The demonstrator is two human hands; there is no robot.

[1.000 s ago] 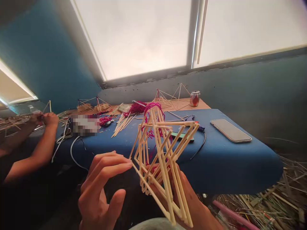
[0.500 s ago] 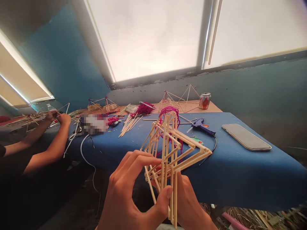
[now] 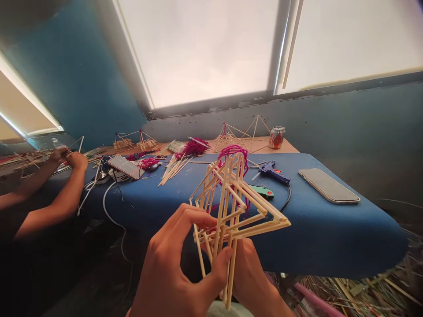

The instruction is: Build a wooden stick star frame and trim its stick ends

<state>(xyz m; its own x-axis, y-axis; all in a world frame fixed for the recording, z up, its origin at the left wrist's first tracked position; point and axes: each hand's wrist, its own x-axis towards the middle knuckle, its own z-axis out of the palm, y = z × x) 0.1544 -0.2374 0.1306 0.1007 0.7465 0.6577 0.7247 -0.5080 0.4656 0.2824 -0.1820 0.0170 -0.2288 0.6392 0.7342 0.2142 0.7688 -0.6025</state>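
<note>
A star-like frame of thin wooden sticks [image 3: 228, 207] is held up in front of me, with magenta yarn [image 3: 233, 151] looped over its top and hanging among the sticks. My left hand [image 3: 178, 259] pinches the lower upright sticks, thumb in front and fingers at the left side. Behind the lower part, my right hand [image 3: 253, 277] supports the frame; its fingers are mostly hidden by the sticks. Beyond the frame, a blue glue gun [image 3: 274, 171] and a green utility knife [image 3: 262, 191] lie on the blue-covered table [image 3: 317, 237].
A phone [image 3: 328, 186] lies at right, with a drink can [image 3: 276, 137] farther back. Loose sticks [image 3: 175, 171], a magenta yarn pile [image 3: 194, 146] and another phone [image 3: 126, 166] among cables are to the left. Another person's hands [image 3: 72, 158] work there. Plant debris [image 3: 366, 295] covers the lower right.
The surroundings have shifted slightly left in view. The frame leans a little more, its lower end moving left, and more of the utility knife shows. Both my hands keep their places on it.
</note>
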